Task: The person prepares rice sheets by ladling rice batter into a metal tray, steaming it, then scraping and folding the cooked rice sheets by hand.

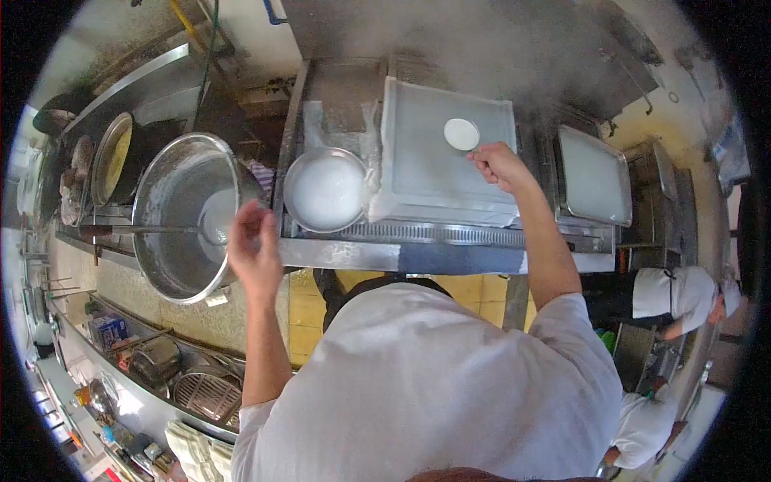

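My right hand (502, 167) is closed around the handle end of a small round ladle (462, 134) that holds white liquid. The ladle is over a large square tray (434, 181) lined with pale, translucent cloth or film. My left hand (255, 245) has its fingers curved and apart, with nothing between them, and overlaps the right rim of a big metal bowl (165, 265). A long-handled ladle (152, 230) rests in that bowl with some white liquid. Between my hands stands a round metal pan (325, 191) of white liquid.
Steam rises behind the square tray. Another rectangular tray (594, 177) sits on the right. The steel counter edge (345, 255) runs in front of my body. Two people in white shirts (675, 293) are at the right. Behind my left side is a shelf with a perforated basket (207, 394).
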